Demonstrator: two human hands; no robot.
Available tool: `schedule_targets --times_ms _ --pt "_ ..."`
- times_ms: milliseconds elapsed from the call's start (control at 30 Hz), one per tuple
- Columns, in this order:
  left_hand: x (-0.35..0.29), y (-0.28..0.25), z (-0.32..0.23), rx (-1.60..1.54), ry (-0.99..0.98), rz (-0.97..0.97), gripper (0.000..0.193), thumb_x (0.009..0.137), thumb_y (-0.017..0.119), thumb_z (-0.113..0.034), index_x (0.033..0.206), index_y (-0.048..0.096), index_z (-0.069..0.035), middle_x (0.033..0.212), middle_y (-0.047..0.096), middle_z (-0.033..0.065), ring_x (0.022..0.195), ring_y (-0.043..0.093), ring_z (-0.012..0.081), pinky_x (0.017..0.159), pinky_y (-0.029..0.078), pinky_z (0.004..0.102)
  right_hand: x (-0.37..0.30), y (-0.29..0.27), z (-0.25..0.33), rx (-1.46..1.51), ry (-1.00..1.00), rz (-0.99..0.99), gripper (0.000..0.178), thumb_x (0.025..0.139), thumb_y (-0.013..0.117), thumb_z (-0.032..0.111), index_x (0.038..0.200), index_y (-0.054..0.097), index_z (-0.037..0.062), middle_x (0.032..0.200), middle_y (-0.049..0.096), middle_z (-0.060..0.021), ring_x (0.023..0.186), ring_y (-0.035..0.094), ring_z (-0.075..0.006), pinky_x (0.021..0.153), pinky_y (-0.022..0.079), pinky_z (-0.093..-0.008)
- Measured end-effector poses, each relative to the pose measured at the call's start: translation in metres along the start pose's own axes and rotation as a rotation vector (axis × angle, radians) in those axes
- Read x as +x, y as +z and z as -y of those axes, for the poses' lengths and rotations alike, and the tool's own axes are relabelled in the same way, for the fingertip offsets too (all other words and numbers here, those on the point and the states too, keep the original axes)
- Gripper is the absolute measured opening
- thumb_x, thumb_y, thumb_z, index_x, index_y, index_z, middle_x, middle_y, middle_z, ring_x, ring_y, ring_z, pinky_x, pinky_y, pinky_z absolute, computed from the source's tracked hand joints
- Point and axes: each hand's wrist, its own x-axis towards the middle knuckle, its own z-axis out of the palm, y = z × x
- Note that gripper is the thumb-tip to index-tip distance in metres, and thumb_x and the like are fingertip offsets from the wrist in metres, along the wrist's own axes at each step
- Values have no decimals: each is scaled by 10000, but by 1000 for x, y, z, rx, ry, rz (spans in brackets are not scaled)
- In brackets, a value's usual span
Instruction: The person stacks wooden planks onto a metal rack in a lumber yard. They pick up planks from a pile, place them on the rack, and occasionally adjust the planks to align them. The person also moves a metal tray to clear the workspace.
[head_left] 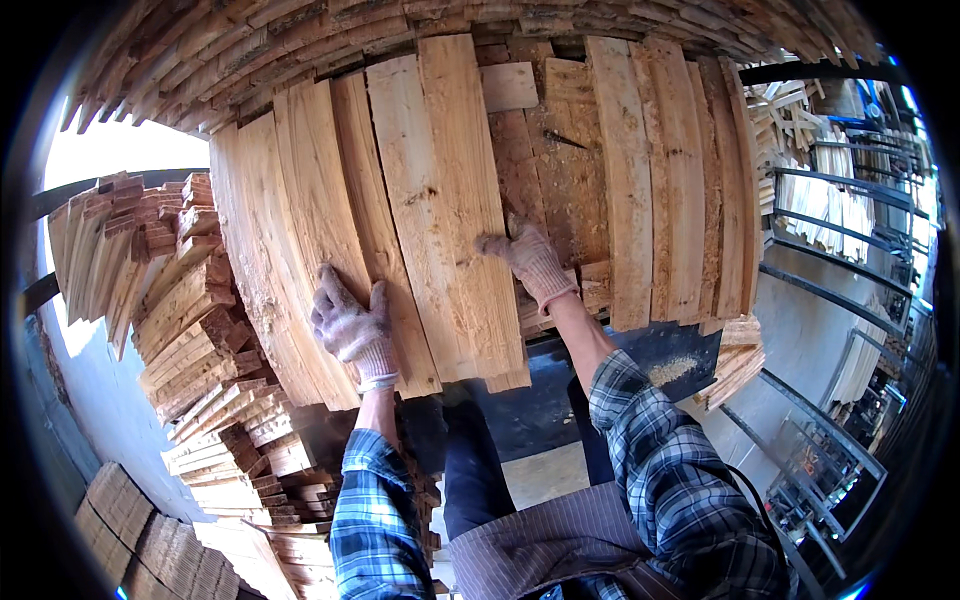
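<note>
Rough-sawn wooden boards lie side by side in front of me, their long sides pointing away. My left hand [352,328], in a pale knitted glove, rests on the narrow boards [310,190] at the left, its fingers and thumb apart. My right hand [535,262], gloved alike, is at the right edge of a wide wooden board [462,190]. Its thumb lies across the top face while the other fingers bend down along the edge, partly hidden. Just right of it, a lower layer of boards [572,215] shows through a gap, sprinkled with sawdust.
More boards [680,190] lie to the right of the gap, and a short wood piece [509,87] sits at its far end. Tall lumber stacks stand at the far side [250,60] and left [200,350]. Metal racks [840,260] stand at the right.
</note>
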Motion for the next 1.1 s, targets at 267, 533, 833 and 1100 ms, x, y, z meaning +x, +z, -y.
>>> schedule_targets --times_ms 267,533,833,1100 --pt "0 3 1 27 70 -9 790 766 709 -469 1378 453 -41 1194 574 206 1085 522 371 972 399 434 -16 56 81 -1033 165 -202 1031 708 781 334 1508 183 74 1126 506 -348 1067 551 -363 850 489 -464" --pt "-2 -6 -7 31 70 33 798 794 682 -479 1405 418 -40 1245 545 213 1110 511 370 980 395 423 -29 -42 29 -905 22 -325 947 730 754 366 1468 269 23 1257 503 -297 1161 515 -389 965 457 -452" --pt "-2 -5 -1 46 101 -27 761 820 677 -453 1410 410 -52 1238 544 213 1094 523 374 967 413 412 -19 -113 37 -1200 -143 -424 764 844 631 333 1444 293 2 1294 511 -245 1190 516 -349 903 483 -484" --pt "-1 6 1 79 112 -32 770 822 667 -471 1411 407 -50 1282 532 207 1135 508 374 994 394 424 10 -160 33 -1148 83 -441 684 808 673 228 1377 367 4 1046 623 -207 914 644 -287 681 541 -371"
